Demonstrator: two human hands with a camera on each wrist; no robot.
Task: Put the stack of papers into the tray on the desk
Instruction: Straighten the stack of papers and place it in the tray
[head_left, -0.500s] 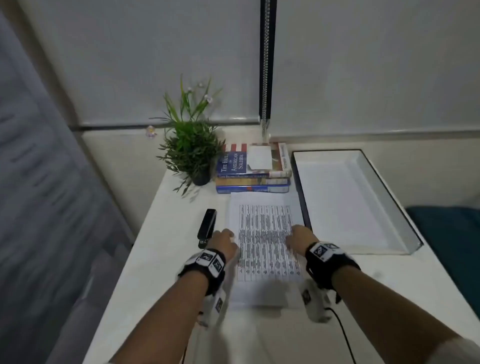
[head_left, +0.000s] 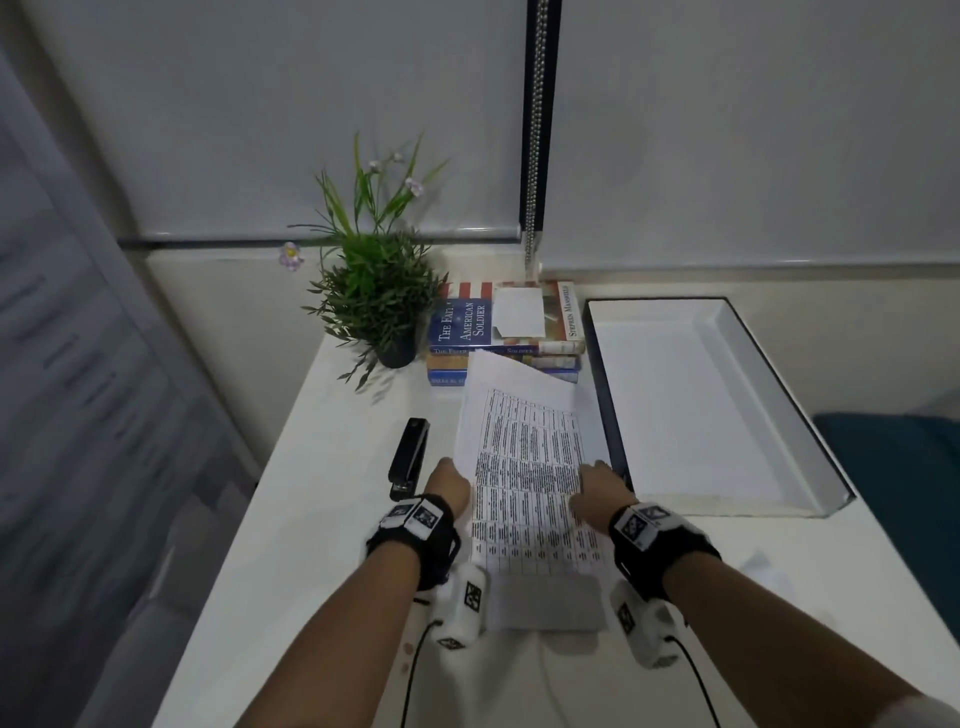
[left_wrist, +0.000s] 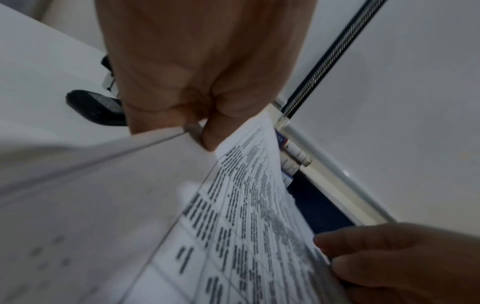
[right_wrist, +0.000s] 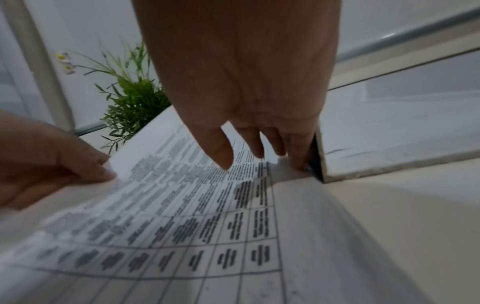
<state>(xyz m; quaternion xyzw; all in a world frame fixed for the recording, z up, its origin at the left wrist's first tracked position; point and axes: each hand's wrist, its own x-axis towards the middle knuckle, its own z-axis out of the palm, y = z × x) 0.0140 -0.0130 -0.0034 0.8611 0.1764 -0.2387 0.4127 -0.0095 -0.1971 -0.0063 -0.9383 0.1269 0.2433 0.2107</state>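
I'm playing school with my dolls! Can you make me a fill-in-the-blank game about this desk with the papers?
1. The person's left hand pinches the ____ edge of the white printed stack of papers.
2. The white rectangular tray lies to the ____ of the papers.
3. The long black stapler lies on the white desk beside the ____ hand.
4. The green potted plant stands to the left of the stack of ____.

Missing words: left; right; left; books

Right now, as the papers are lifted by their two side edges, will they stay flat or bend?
Probably bend: the stack of papers already curves between the left hand and the right hand. Its far end appears raised. The sheets are thin and may fan apart, so supporting them underneath seems wise.
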